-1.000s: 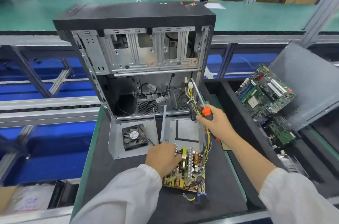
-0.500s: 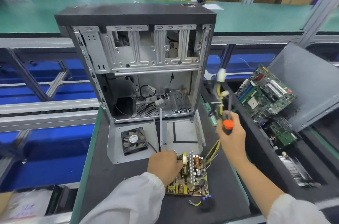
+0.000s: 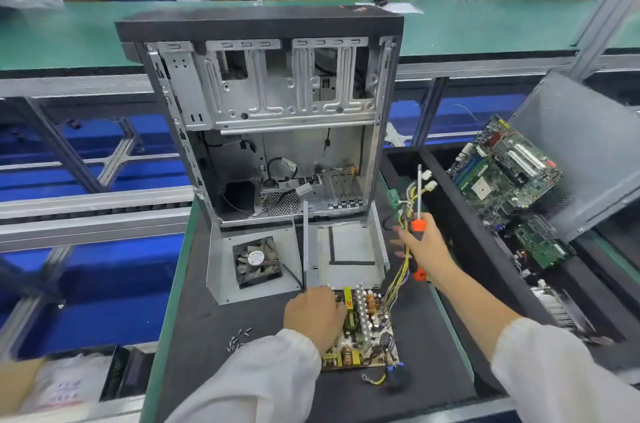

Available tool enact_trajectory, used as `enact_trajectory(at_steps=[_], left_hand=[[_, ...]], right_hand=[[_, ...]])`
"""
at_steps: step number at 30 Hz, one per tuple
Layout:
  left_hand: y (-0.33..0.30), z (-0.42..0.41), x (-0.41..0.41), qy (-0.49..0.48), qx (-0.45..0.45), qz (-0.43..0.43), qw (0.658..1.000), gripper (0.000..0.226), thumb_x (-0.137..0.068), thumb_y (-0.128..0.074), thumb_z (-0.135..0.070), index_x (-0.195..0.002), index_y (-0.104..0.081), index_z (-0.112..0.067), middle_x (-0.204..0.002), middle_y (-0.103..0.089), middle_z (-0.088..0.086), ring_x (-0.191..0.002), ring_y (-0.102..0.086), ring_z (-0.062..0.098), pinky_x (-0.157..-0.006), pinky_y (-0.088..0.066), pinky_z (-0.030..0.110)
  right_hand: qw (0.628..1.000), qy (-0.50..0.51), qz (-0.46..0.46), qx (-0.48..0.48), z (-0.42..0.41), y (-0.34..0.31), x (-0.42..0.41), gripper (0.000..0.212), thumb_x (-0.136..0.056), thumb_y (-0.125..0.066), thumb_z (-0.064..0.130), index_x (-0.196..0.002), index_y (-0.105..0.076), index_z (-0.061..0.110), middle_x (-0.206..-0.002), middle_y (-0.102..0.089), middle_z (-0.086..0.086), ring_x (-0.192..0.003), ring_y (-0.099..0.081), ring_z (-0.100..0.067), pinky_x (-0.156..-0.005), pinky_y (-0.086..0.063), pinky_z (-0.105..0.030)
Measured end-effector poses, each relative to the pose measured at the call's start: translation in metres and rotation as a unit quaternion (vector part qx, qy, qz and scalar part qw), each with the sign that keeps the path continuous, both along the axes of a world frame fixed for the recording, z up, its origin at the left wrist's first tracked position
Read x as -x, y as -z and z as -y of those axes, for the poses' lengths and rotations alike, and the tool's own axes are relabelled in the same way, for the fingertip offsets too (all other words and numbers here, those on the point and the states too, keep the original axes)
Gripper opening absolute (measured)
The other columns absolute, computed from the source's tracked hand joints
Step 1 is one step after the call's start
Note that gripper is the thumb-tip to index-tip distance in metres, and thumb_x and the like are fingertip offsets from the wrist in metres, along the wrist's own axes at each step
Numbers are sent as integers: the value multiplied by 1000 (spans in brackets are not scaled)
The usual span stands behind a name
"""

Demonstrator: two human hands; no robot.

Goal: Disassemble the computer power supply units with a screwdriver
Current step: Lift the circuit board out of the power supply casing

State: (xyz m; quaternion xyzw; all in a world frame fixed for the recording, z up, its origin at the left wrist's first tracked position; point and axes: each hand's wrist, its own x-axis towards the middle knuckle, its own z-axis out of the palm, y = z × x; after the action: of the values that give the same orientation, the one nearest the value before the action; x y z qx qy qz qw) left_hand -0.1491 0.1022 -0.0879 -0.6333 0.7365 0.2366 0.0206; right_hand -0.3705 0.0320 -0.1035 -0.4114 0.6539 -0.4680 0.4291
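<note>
In the bin (image 3: 436,163) right of my fingers lie boards (image 3: 502,173); my left hand (image 3: 313,313) presses the board (image 3: 367,329), my right hand (image 3: 424,248) grips the screwdriver (image 3: 419,215) and wires (image 3: 398,277).

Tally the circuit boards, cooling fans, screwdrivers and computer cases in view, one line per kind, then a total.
Circuit boards: 3, namely the power supply board, the large motherboard and the smaller green board
Cooling fans: 1
Screwdrivers: 1
Computer cases: 1
Total: 6
</note>
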Motion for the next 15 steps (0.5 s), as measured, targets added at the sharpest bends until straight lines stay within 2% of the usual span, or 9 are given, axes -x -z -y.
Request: enact_trajectory(at_steps=[2,4,7,9,11,13,15], left_hand=[[-2,-1,1,-8,-9,-4,1000,25,-98,-39,-29,-79,-47,-15,-95,-66,8,-89,-63,29,-71,-42,32],[-3,-1,2,-17,-10,-10,1000,24,-98,-40,-28,-79,-47,-15,-97,-66,10,-90,-63,30,-73,-44,33],[-2,0,3,-31,-6,-24,999,25,-98,-41,-27,-77,-45,-14,-86,-60,7,-78,-57,27,-69,-44,31],[-2,1,2,-39,-1,-34,999,27,-97,-41,-27,-72,-43,-15,-79,-53,4,-73,-51,25,-68,-43,31],[-2,3,2,-43,0,-38,998,28,-97,-42,-26,-71,-42,-14,-79,-52,4,-72,-50,25,-69,-44,32],[-1,3,2,-43,1,-37,998,29,-97,-42,-27,-70,-41,-14,-80,-53,5,-72,-50,26,-69,-44,33],[-2,3,5,-37,9,-33,999,29,-97,-41,-28,-71,-42,-14,-81,-53,6,-73,-52,27,-68,-43,32]], right_hand=[[999,-26,-29,-18,6,1,-12,26,-95,-56,7,-117,-45,12,-114,-62,-16,-97,-66,-30,-70,-56,-35],[997,-34,-62,-36,12,1,-24,36,-94,-59,11,-125,-43,16,-111,-59,-15,-102,-58,-32,-79,-48,-35],[998,-39,-48,-31,21,1,-35,34,-91,-63,16,-117,-41,20,-100,-51,-3,-94,-49,-20,-70,-40,-26],[998,-32,-44,-26,23,1,-36,32,-91,-63,14,-118,-46,13,-95,-56,-6,-87,-53,-20,-68,-42,-25],[999,-14,-26,-15,20,0,-32,26,-91,-61,7,-114,-50,11,-95,-61,-11,-76,-59,-16,-56,-48,-19],[1000,-9,-16,5,17,-4,-24,20,-91,-59,0,-106,-52,11,-98,-65,-14,-74,-65,-16,-52,-52,-22],[999,-32,-11,40,18,-13,-13,25,-91,-58,-3,-103,-52,18,-103,-67,-10,-84,-69,-20,-58,-57,-29]])
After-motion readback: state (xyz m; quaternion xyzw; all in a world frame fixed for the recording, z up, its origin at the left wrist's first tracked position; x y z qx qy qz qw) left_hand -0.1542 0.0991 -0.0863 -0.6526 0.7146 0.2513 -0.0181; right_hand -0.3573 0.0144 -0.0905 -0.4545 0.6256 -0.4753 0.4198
